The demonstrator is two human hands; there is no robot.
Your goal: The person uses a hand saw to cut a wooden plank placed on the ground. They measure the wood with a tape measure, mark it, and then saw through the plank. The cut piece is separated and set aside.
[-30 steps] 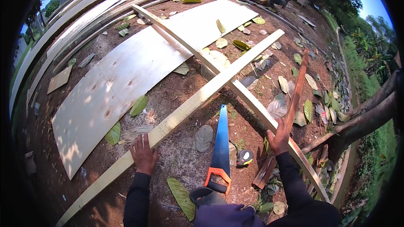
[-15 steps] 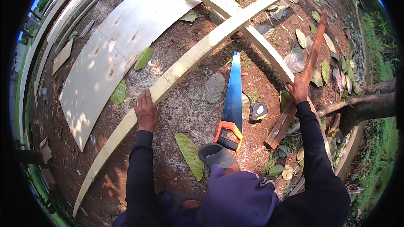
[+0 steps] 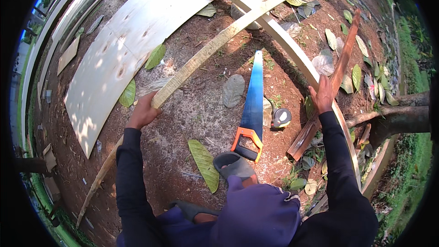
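My left hand [image 3: 143, 112] grips a long pale timber [image 3: 207, 45] that runs diagonally up to the right, crossing on top of a second pale timber [image 3: 296, 54]. On that second piece rests my right hand [image 3: 322, 96], fingers curled over it, beside a reddish weathered board [image 3: 344, 59]. Between my arms, on the dirt, lies a hand saw [image 3: 251, 117] with a blue blade pointing away from me and an orange and black handle. A black tape measure [image 3: 281, 118] sits just right of the blade. A grey sandal [image 3: 232, 167] is on my foot below the handle.
A large plywood sheet [image 3: 103, 79] lies left and beyond. More long boards [image 3: 61, 29] are stacked along the far left. A tree trunk with branches [image 3: 392, 123] stands at the right beside grass [image 3: 414, 164]. Large leaves [image 3: 203, 165] are scattered on the dirt.
My view has tilted down. My left hand has shifted left and turned its grip round the timber, which now looks rotated onto another face. My right hand stays on its timber.
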